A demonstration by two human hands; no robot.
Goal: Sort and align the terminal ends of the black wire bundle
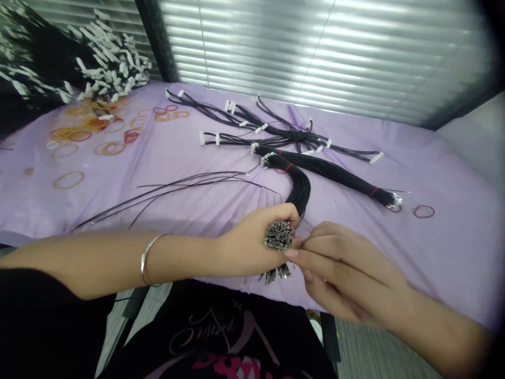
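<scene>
My left hand (252, 242) is wrapped round a thick bundle of black wires (300, 189). A round cluster of metal terminals (279, 235) at one end of the wires pokes out of the fist, facing up at me. More terminal ends (276, 273) show below the fist. From the fist the wires curve away to the table, where a red rubber band (290, 167) circles them near their far tips. My right hand (343, 263) is at the right side of the terminals, fingers drawn together and fingertips touching the cluster's edge. Whatever they pinch is hidden.
Behind lies a second banded wire bundle (331, 172), with connector-ended cables (276, 126) beyond it. Loose wires (177, 187) stretch left. Rubber bands (94, 126) are scattered on the purple table cover (434, 168). A heap of white-tipped cables (114, 63) stands back left, near window blinds (315, 47).
</scene>
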